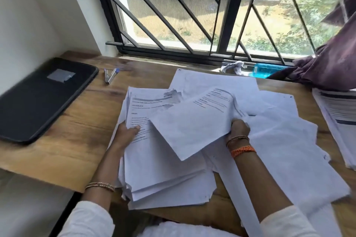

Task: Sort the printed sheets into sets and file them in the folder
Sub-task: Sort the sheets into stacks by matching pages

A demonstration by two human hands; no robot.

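Your right hand [238, 129] pinches one loose sheet [194, 127] while your left hand [127, 132] clamps the stack [154, 159] on the desk [81, 131] — read each heading first; the folder [38, 98] lies shut, well left.

Bare wood [77, 132] between folder [38, 98] and sheets [163, 169]

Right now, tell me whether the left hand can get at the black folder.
Probably yes, once freed: the left hand grips a stack of sheets, but bare desk lies between it and the black folder on its own side.
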